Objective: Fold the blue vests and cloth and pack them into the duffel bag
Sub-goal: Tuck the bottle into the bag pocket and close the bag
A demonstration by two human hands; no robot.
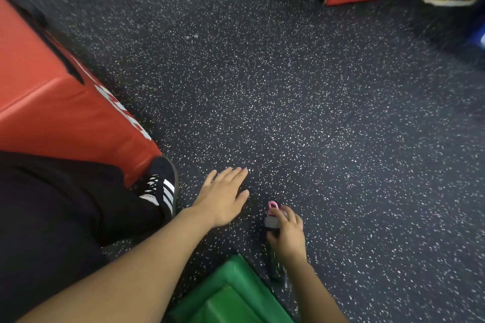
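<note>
Green padding (231, 294) is sitting at six o'clock, its corner pointing up between both forearms. Above it, the left hand (223, 195) is hovering flat, fingers straight and together, over the speckled floor (262, 86). At five o'clock the right hand (287, 236) is gripping a small grey and pink object (271, 217). Red blocks (52, 102) are edging nine and one o'clock, leaving open floor between. Neither vests nor duffel bag are showing.
</note>
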